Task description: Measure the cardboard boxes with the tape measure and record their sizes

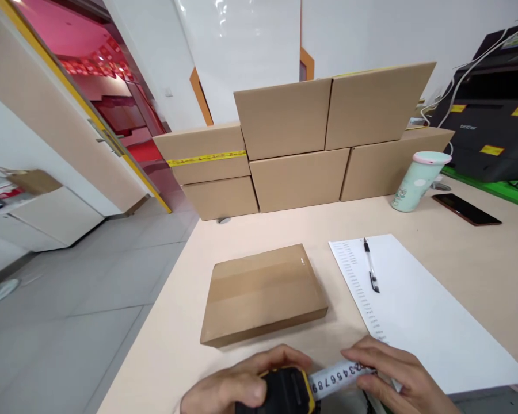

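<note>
My left hand (242, 382) is wrapped round a black and yellow tape measure (285, 391) at the bottom of the view. A short length of its white, numbered blade (334, 379) is pulled out to the right. The fingers of my right hand (397, 368) pinch the free end of that blade. Just beyond my hands, a flat brown cardboard box (263, 293) lies closed on the table. To its right is a large white sheet of paper (418, 310) with small writing along its left edge, and a black-capped clear pen (371, 264) rests on it.
Several cardboard boxes (300, 178) stand stacked at the table's back, one with a yellow strip (207, 158). A mint-green cup (418, 181) and a dark phone (466, 209) are at the right. Behind them sits a black printer (492, 126). The table's left edge drops to tiled floor (107, 293).
</note>
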Tool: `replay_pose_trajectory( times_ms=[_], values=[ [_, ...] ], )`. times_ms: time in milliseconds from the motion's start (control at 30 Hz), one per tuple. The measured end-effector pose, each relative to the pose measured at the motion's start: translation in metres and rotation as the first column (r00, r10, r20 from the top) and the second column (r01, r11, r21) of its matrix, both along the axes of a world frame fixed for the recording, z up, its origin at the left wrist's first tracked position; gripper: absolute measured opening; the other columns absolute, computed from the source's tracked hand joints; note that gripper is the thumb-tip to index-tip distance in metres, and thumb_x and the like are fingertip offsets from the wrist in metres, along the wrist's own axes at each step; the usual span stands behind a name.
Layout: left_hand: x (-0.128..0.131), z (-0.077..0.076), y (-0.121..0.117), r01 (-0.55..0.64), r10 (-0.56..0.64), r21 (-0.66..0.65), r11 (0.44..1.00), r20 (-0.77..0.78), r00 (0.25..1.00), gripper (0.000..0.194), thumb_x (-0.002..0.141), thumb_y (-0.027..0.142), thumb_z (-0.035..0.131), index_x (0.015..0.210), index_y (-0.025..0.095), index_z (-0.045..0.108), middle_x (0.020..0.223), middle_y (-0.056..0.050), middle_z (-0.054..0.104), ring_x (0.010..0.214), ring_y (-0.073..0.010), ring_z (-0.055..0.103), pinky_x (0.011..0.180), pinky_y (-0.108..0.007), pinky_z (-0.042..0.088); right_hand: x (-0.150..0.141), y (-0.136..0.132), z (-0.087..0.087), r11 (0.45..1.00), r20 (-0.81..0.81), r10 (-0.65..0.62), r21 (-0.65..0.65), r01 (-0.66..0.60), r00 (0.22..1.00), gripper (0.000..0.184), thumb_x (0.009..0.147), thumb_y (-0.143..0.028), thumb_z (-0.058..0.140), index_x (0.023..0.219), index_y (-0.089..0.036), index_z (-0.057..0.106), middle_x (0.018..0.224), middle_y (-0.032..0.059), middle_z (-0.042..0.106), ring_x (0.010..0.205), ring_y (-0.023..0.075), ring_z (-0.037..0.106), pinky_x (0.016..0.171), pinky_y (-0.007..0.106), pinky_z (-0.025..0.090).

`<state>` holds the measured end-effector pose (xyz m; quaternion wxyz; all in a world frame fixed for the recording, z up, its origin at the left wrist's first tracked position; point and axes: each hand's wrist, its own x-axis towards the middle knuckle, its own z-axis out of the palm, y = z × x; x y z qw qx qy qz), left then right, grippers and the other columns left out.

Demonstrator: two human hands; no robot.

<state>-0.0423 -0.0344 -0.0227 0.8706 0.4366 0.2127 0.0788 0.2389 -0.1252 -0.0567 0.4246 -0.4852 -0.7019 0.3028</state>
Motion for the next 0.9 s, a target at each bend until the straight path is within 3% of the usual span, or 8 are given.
replay_pose_trajectory(
  times_ms=[133, 233, 400, 633, 900],
  values=[
    [-0.010, -0.002, 0.008, 0.052, -0.037, 0.220, 0.974, -0.069, 0.997, 0.080, 0.055, 0.050, 0.082, 0.125, 0.023, 0.055, 0.119, -0.007, 0.061, 0.112, -0.0309, 0.055, 0.098, -0.042, 0.039, -0.009, 0.009, -0.008, 0.999, 0.002, 0.051, -0.019, -0.051, 0.999, 0.026, 0.089, -0.026, 0.062, 0.113, -0.034, 0.068, 0.090, 0.0016, 0.074, 0.078, 0.0184, 0.070, 0.064, 0.029, 0.059],
    [-0.020, 0.000, 0.005, 0.070, 0.020, 0.371, 0.926, -0.233, 0.972, 0.067, 0.062, 0.038, 0.082, 0.122, 0.026, 0.055, 0.120, -0.006, 0.060, 0.113, -0.0312, 0.053, 0.101, -0.044, 0.036, -0.014, 0.017, -0.014, 0.997, 0.057, 0.081, -0.014, -0.081, 0.995, 0.021, 0.089, -0.030, 0.062, 0.108, -0.029, 0.070, 0.085, 0.0037, 0.073, 0.077, 0.0195, 0.067, 0.065, 0.034, 0.057],
    [-0.030, -0.004, -0.004, 0.054, 0.107, 0.442, 0.895, -0.332, 0.937, 0.066, 0.068, 0.033, 0.079, 0.128, 0.029, 0.050, 0.123, -0.007, 0.059, 0.115, -0.0305, 0.054, 0.106, -0.049, 0.033, -0.021, 0.028, -0.023, 0.993, 0.105, 0.100, -0.074, -0.092, 0.989, 0.021, 0.088, -0.034, 0.064, 0.106, -0.025, 0.071, 0.079, 0.0046, 0.070, 0.077, 0.0198, 0.064, 0.062, 0.034, 0.054],
    [-0.025, -0.001, 0.002, 0.076, 0.138, 0.548, 0.833, -0.338, 0.931, 0.058, 0.068, 0.036, 0.079, 0.121, 0.028, 0.056, 0.121, -0.008, 0.062, 0.112, -0.0298, 0.057, 0.100, -0.048, 0.040, -0.026, 0.027, -0.022, 0.995, 0.162, 0.067, -0.082, -0.054, 0.985, 0.016, 0.088, -0.028, 0.063, 0.103, -0.024, 0.070, 0.092, 0.0059, 0.067, 0.087, 0.0206, 0.063, 0.071, 0.034, 0.055],
    [-0.032, 0.006, 0.000, 0.170, 0.215, 0.719, 0.674, -0.412, 0.886, 0.056, 0.074, 0.040, 0.076, 0.127, 0.042, 0.060, 0.134, -0.005, 0.061, 0.121, -0.0357, 0.053, 0.104, -0.056, 0.038, -0.028, 0.028, -0.026, 0.996, 0.202, 0.045, -0.084, -0.028, 0.978, 0.015, 0.090, -0.028, 0.061, 0.102, -0.025, 0.068, 0.092, 0.0052, 0.064, 0.089, 0.0218, 0.060, 0.072, 0.035, 0.053]
  ],
)
